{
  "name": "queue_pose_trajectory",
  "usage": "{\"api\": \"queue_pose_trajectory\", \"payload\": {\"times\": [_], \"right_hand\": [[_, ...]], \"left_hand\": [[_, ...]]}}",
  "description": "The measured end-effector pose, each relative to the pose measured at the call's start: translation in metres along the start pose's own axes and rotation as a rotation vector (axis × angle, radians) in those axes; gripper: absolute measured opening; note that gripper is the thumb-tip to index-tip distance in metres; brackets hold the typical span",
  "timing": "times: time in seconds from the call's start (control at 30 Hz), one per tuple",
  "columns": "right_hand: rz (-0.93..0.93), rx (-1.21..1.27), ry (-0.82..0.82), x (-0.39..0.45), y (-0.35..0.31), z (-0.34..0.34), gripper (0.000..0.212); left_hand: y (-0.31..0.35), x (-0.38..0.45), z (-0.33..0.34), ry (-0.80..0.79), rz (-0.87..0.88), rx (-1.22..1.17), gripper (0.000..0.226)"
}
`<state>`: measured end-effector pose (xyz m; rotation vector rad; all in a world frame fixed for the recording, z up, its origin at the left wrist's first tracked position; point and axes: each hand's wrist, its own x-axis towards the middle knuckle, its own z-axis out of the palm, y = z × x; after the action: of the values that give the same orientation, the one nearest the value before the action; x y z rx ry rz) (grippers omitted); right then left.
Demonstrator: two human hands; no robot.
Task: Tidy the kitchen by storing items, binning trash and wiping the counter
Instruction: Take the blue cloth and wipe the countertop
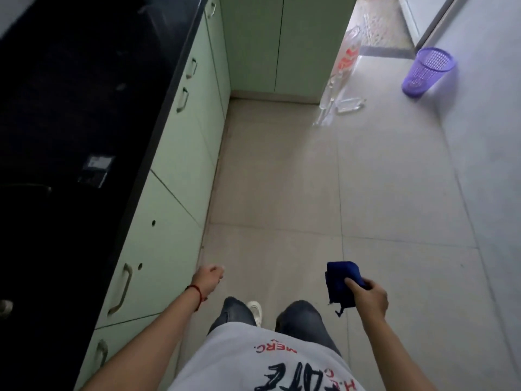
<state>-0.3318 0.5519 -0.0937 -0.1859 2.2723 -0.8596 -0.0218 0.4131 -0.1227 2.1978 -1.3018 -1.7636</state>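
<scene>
Narrow kitchen aisle: pale glossy floor tiles (pixel 282 179), a black stone counter (pixel 70 108) over mint-green cabinets (pixel 174 179) with metal bar handles.

The right hand (pixel 368 299) grips a folded dark-blue cloth (pixel 341 283), soft, with a loose thread hanging, held above the floor well clear of the counter. The left hand (pixel 210 277), a red thread at its wrist, hangs loosely curled and holds nothing. A purple perforated plastic bin (pixel 425 71) stands by the far wall; a clear plastic sheet with blurred red lettering (pixel 344 69) leans near it. The white shirt (pixel 253 362) reads "MERC" in red.
</scene>
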Motion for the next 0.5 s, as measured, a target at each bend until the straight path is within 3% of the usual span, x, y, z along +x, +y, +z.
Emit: {"api": "queue_pose_trajectory", "payload": {"times": [0.27, 0.5], "right_hand": [[0.024, 0.009, -0.012, 0.117, -0.093, 0.018, 0.028], [-0.050, -0.026, -0.140, 0.205, -0.233, 0.056, 0.028]], "left_hand": [[0.182, 0.102, 0.011, 0.054, 0.184, -0.052, 0.028], [0.237, 0.149, 0.007, 0.136, 0.074, -0.144, 0.029]]}}
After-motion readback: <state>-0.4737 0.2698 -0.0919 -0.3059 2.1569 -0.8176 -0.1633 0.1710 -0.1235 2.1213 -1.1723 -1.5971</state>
